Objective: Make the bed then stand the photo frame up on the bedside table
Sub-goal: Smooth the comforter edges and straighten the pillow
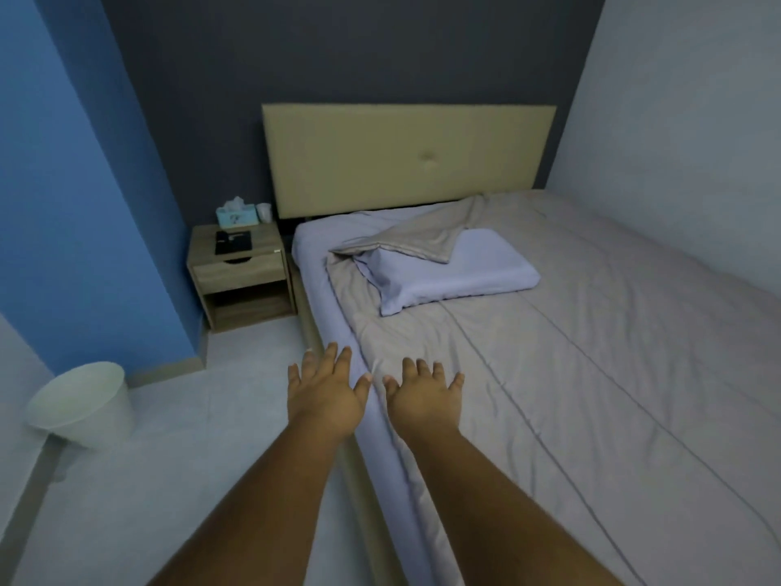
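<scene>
While left hand [323, 393] and right hand [422, 397] hover spread and empty, centre frame: duvet [570, 332], probably soft, light; best gripped at folded-back corner, upper centre.

Both bare forearms stretched forward, left hand [324, 393] and right hand [424, 397] palms down, fingers spread

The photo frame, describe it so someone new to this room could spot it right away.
Left of the bed's beige headboard stands a wooden bedside table. The photo frame lies flat on its top, dark and rectangular, in front of the pale tissue box and cup.
</scene>
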